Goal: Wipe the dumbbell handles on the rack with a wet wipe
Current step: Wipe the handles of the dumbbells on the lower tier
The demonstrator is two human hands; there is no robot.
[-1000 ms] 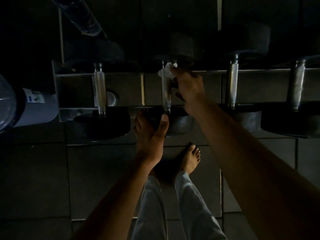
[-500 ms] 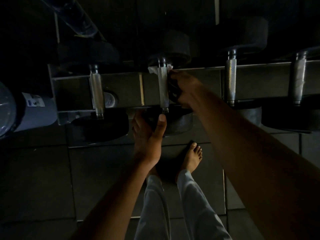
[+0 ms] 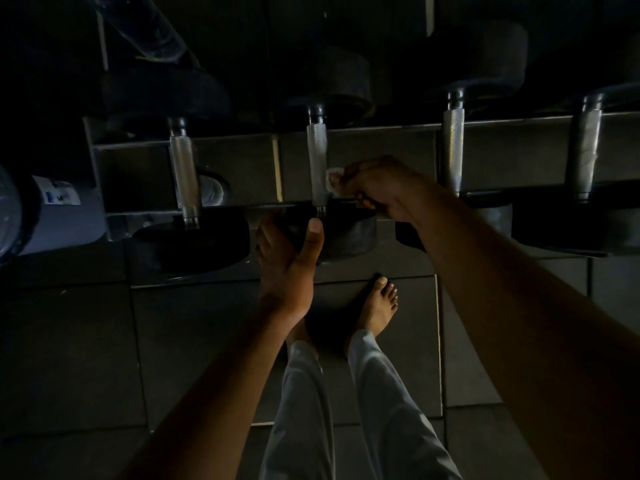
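Several dumbbells lie across a metal rack, their knurled steel handles pointing toward me. My right hand grips a white wet wipe and holds it against the right side of the second handle, near its lower end. My left hand cups the near black head of that same dumbbell, thumb up on its front. The other handles stand bare: the leftmost handle, the third handle and the far right handle.
A grey cylinder with a label sticks out at the left edge. My bare feet and light trouser legs stand on dark floor tiles just below the rack. The scene is very dim.
My right hand has slid the wipe down the second handle, from its far top end to near its lower end. My left hand has stayed on the dumbbell head.
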